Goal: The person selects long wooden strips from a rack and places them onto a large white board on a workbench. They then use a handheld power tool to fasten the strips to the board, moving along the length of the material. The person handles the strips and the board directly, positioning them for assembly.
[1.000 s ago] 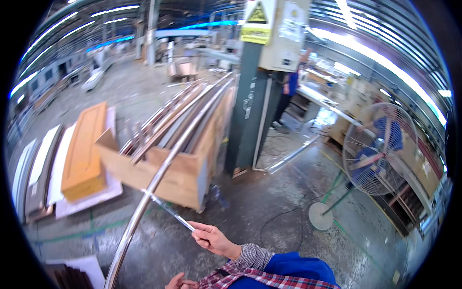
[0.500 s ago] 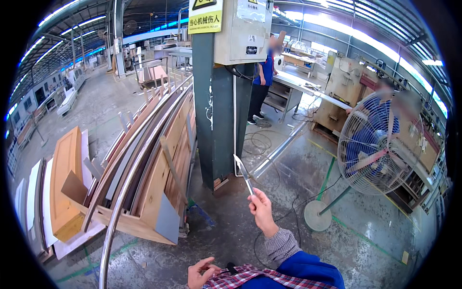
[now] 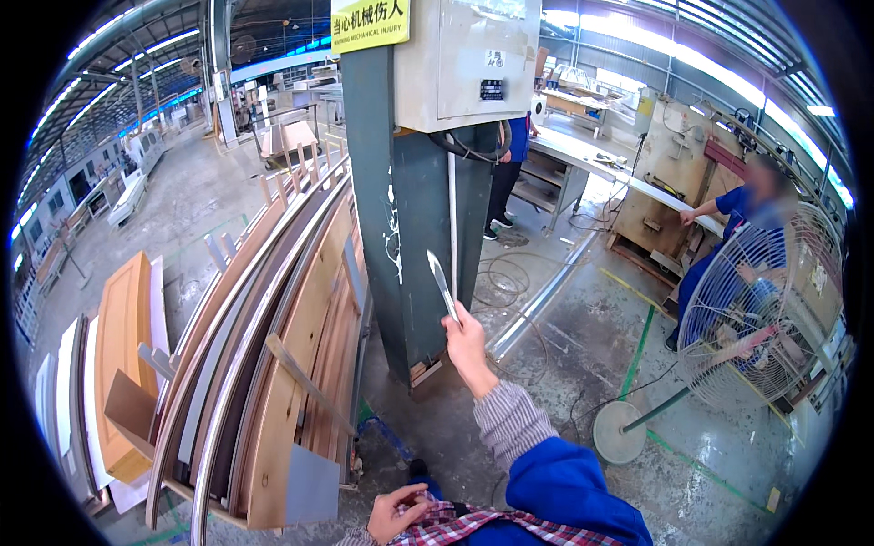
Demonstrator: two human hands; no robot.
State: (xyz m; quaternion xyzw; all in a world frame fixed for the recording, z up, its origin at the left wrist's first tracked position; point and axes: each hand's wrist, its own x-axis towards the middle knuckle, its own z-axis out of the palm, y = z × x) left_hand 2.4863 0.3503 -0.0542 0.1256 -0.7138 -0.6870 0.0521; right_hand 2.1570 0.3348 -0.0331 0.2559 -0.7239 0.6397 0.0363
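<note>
My right hand is closed around the handle of a slim metal knife. Its pointed blade tilts up and to the left, in front of the dark green steel column; I cannot tell whether it touches the column. Low in the picture, my left hand rests by the red plaid cloth at my waist. Its fingers are loosely bent and apart, with nothing visible in them.
A wooden rack of long curved strips stands left of the column, beside an orange-brown panel. An electrical box hangs on the column. A large caged fan stands right; behind it a co-worker reaches toward a long strip.
The knife and my right hand have moved up and left, toward the column. My left hand has shifted slightly right, its fingers more bent. The view has moved nearer the column.
</note>
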